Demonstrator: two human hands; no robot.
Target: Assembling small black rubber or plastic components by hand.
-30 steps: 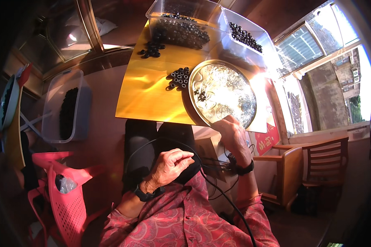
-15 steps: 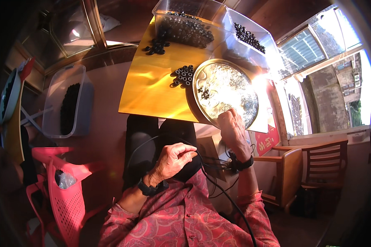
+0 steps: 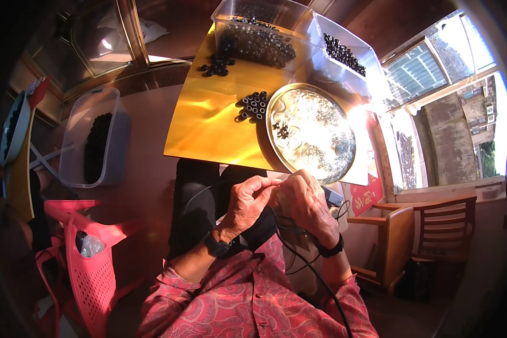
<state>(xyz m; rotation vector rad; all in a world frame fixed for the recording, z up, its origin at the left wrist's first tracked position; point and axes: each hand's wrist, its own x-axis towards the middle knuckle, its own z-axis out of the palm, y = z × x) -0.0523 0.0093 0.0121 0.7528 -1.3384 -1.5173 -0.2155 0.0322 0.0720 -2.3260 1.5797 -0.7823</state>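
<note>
My left hand (image 3: 248, 204) and my right hand (image 3: 306, 204) meet above my lap, just short of the table's front edge. Both are closed in a pinch, fingertips close together; whatever they hold is too small or hidden to name. Beyond them lies a round shiny metal tray (image 3: 289, 93), glaring in sunlight, with small pieces scattered in it. A little cluster of dark bits (image 3: 280, 130) sits at its left side. Left of the tray, a group of black ring-shaped pieces (image 3: 252, 106) rests on the yellow tabletop (image 3: 208, 132).
Two clear plastic bins (image 3: 259, 48) (image 3: 343, 56) of black pieces stand at the table's back, near a loose black pile (image 3: 217, 66). Left are a clear tub (image 3: 108, 152) and a pink plastic chair (image 3: 90, 270). A wooden chair (image 3: 442, 225) stands right. A black cable (image 3: 315, 270) crosses my front.
My right hand has drawn back from the tray's near rim toward me. My left hand has risen and moved right, so the fingertips of both now come together.
</note>
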